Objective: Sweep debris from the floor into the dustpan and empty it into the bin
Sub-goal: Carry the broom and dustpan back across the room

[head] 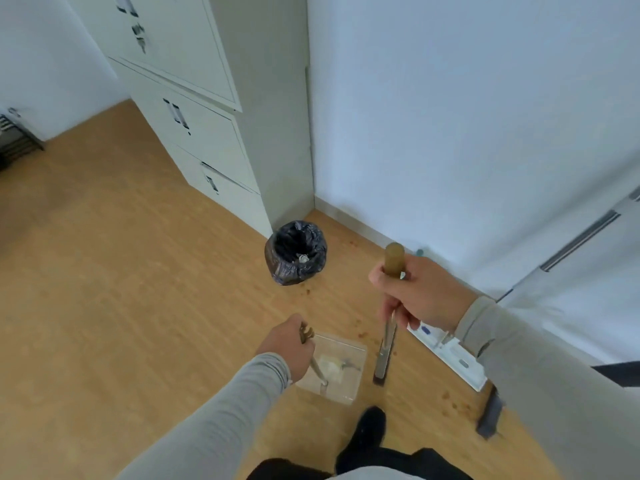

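Left hand (289, 344) grips my dustpan's (332, 367) thin handle; light, clear plastic, paper inside, so keep it level. Right fingers (391, 303) wrap the broom (389, 306). Bin (296, 252) stands ahead.

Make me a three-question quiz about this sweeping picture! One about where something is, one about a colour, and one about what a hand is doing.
1. Where does the bin stand?
A. on the floor by the cabinet's corner
B. on top of the cabinet
C. behind the person's shoe

2. What colour is the bag lining the bin?
A. white
B. black
C. red

3. What is the right hand doing?
A. hanging open
B. pressing flat on the wall
C. gripping the broom handle

Answers: 1 A, it sits on the wooden floor beside the cabinet. 2 B, the liner is dark and glossy. 3 C, its fingers curl round the handle.
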Demonstrator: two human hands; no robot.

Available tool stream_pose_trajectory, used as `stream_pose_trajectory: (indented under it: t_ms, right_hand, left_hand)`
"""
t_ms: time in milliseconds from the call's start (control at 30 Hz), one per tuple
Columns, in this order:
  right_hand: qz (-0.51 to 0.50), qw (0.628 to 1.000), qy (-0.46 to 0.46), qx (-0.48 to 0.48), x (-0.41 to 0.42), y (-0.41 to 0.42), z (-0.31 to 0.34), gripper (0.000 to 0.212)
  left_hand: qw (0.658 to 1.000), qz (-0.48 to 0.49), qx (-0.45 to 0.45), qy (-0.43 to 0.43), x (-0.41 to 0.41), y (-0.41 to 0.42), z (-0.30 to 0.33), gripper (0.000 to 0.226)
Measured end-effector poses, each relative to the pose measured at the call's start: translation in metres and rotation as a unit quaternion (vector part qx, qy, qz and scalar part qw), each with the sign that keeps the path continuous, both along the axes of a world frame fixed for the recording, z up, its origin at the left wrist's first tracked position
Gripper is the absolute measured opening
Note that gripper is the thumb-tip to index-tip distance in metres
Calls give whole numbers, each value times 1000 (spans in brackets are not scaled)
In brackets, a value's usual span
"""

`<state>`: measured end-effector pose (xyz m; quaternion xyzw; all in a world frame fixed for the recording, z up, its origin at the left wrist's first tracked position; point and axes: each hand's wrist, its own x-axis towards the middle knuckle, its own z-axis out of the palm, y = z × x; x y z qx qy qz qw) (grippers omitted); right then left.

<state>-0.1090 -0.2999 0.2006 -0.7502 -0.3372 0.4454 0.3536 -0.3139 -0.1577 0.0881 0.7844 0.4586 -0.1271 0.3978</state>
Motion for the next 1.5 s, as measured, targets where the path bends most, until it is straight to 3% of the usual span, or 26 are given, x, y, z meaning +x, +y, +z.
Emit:
stream_pose_trajectory:
  t_ms: [200, 433, 567, 800, 867, 1033, 1167, 1333, 1500]
  right_hand:
    - [-12, 959, -271, -83, 51, 9, 4, 42]
    - [-35, 955, -269, -117, 76, 43, 14, 21]
    - [-62, 952, -262, -144, 89, 75, 15, 28]
    - [-58, 955, -244, -156, 102, 122, 5, 24]
    - [-67, 962, -223, -142, 108, 128, 5, 24]
    - [-14, 969, -219, -112, 134, 144, 2, 46]
    - [43, 966, -231, -107, 156, 152, -15, 36]
    - [68, 965, -215, -130, 177, 160, -40, 21]
    - [18, 981, -151, -124, 200, 163, -47, 18]
  left_hand:
    - [997, -78, 0, -21, 80, 6, -8, 18]
    - [977, -206, 32, -41, 161, 26, -18, 35]
    - [964, -256, 3, -66, 198, 47, -30, 44]
    - [951, -295, -4, -88, 240, 79, -61, 15]
    - [955, -284, 9, -83, 247, 85, -72, 15]
    - [967, -242, -19, -78, 269, 96, -95, 29]
    - [981, -175, -55, -70, 290, 99, -111, 20]
    - [984, -166, -43, -53, 304, 101, -137, 13]
    - [981, -191, -25, -37, 316, 96, -147, 13]
